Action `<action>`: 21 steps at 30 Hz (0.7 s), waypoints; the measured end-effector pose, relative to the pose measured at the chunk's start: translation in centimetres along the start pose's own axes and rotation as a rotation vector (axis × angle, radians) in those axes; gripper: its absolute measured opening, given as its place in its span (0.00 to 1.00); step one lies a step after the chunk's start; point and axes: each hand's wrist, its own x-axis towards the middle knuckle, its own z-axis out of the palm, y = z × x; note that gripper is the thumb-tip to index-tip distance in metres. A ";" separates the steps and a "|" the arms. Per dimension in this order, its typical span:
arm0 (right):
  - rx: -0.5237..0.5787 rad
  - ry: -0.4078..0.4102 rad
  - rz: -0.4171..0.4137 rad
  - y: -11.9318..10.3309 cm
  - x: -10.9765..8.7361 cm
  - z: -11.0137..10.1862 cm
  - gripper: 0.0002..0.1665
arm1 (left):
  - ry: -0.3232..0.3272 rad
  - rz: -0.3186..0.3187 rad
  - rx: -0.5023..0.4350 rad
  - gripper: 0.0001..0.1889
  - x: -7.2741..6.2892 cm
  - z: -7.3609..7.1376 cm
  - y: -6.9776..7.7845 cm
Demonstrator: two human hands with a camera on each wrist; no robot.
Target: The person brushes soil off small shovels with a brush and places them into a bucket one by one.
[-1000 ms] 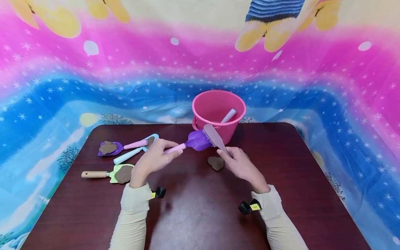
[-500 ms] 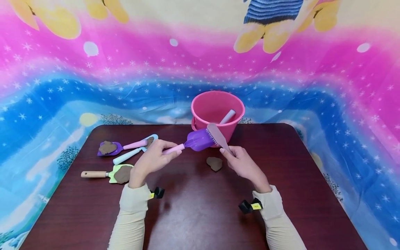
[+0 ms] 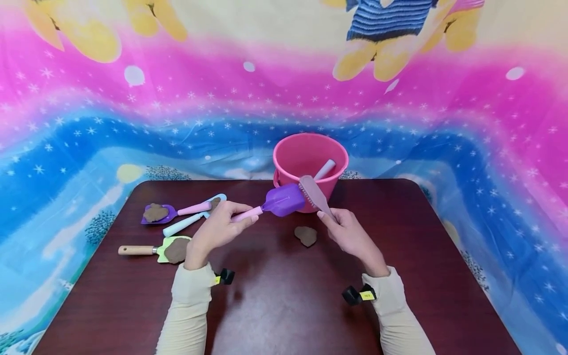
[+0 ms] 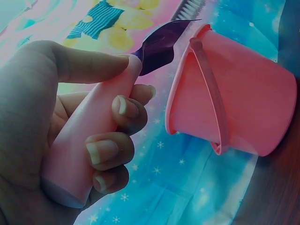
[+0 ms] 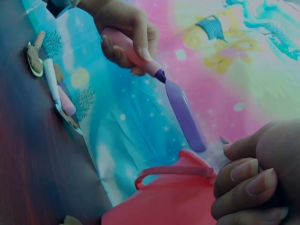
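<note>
My left hand [image 3: 221, 226] grips the pink handle [image 4: 89, 131] of a toy shovel with a purple scoop [image 3: 285, 199], raised above the table. The fingers and thumb wrap the handle in the left wrist view. In my right hand [image 3: 352, 235] is a mauve brush [image 3: 316, 194], pinched by its handle; its bristles face the tip of the purple scoop and lie right at its edge. Behind both tools stands a pink bucket [image 3: 330, 186], with a pale handle [image 3: 325, 169] sticking up inside it. A lump of brown clay [image 3: 306, 236] lies on the table below the brush.
Left on the dark table [image 3: 275, 305] lie a purple shovel [image 3: 168, 212] with brown clay on it, a light-blue-handled shovel [image 3: 182, 225] and a green shovel [image 3: 165, 247] with a wooden handle, also bearing clay. A patterned cloth [image 3: 239, 103] hangs behind the table.
The brush has shifted slightly right, from over the purple scoop to its tip edge. My right hand moved a little right with it. The left hand keeps its grip on the shovel.
</note>
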 end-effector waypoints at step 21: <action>-0.037 -0.097 -0.120 -1.7 -0.4 4.4 0.18 | -0.059 0.011 0.071 0.06 1.0 1.3 0.3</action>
